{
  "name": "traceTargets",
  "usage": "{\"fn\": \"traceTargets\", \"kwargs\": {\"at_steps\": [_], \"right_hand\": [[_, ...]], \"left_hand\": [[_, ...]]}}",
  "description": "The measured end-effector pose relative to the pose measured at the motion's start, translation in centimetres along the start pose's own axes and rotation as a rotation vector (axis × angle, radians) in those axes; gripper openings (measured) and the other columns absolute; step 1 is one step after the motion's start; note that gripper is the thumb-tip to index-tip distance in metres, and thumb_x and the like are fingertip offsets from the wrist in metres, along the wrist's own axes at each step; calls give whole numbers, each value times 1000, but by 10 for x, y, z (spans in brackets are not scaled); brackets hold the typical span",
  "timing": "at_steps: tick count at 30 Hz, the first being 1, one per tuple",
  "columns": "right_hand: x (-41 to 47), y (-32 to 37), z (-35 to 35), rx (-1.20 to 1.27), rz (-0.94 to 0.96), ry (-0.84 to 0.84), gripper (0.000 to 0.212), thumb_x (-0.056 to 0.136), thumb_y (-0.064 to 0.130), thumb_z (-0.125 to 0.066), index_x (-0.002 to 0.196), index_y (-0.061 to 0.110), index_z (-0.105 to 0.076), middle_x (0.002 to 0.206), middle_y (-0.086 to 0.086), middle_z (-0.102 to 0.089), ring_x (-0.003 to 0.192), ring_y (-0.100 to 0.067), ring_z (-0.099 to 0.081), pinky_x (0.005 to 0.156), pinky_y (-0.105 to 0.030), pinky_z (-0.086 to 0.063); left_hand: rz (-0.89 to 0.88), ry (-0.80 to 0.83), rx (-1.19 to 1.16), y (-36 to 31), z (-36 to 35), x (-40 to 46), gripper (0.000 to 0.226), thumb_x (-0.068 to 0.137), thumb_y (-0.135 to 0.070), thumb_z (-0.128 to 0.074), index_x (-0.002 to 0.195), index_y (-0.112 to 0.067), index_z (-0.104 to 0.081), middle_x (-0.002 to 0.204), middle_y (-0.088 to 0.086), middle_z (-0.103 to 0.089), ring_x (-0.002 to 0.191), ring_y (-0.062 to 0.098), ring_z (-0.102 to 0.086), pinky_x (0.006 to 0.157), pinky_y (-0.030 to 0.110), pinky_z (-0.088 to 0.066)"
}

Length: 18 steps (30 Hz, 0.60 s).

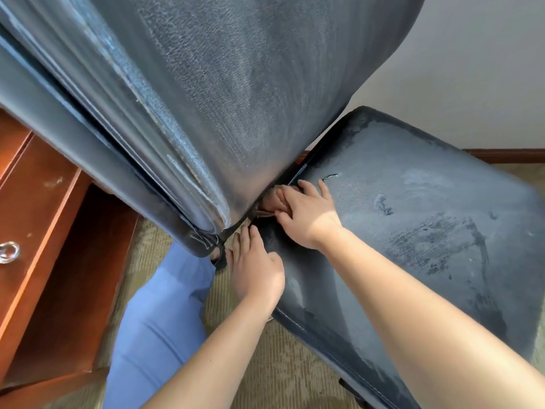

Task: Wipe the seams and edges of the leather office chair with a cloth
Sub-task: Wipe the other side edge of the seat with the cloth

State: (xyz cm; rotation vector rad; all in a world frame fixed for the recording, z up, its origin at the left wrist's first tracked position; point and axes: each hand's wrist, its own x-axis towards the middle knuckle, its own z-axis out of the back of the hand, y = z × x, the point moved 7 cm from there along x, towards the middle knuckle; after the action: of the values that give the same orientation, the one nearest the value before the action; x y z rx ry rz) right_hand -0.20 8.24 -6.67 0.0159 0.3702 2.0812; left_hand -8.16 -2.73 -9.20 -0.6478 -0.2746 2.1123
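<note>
The dark leather office chair fills the view: its backrest (224,93) rises at the upper left and its worn, scuffed seat (418,225) spreads to the right. My right hand (306,214) presses a brownish cloth (275,199) into the gap where the seat meets the backrest, fingers curled over it. Most of the cloth is hidden in the gap and under the hand. My left hand (255,270) rests on the seat's left rear edge, just below the backrest's bottom corner, fingers fairly straight and holding nothing.
A reddish wooden desk (44,208) with a drawer and a metal ring pull (8,252) stands close on the left. My blue-trousered leg (159,323) is beside the chair on the beige carpet (274,367). A pale wall with a wooden skirting board (507,154) lies behind the seat.
</note>
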Motion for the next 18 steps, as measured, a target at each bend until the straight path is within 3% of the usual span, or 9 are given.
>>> {"fn": "traceTargets", "kwargs": {"at_steps": [5,9,13,18], "right_hand": [[-15,7,-2,-39,141,-4,38,91,37,-45,125,21,-45,132,7,-51,140,-18,-21,114,-38,4],[4,-14,6,-37,17,35,42,92,43,-40,130,25,-40,139,6,-48,143,-20,-16,116,-40,1],[0,-5,3,-1,33,-2,26,89,38,-44,109,21,-45,130,4,-52,138,-20,-23,115,-40,-2],[0,-12,5,-40,95,10,23,90,38,-43,108,23,-44,127,6,-54,139,-20,-21,115,-39,-1]], "left_hand": [[1,-14,94,-6,1,3,64,93,-13,-37,153,-13,-13,162,1,-8,149,17,-4,120,37,2],[-28,71,82,-9,1,12,71,92,-9,-38,155,-15,-5,163,0,0,149,16,1,121,38,0],[-35,84,119,-14,3,15,74,89,-8,-41,154,-17,-7,163,-4,-2,149,16,-2,120,43,-7],[-15,92,130,-23,3,18,74,90,-10,-43,154,-20,-5,162,-6,-1,149,17,-1,118,51,-10]]}}
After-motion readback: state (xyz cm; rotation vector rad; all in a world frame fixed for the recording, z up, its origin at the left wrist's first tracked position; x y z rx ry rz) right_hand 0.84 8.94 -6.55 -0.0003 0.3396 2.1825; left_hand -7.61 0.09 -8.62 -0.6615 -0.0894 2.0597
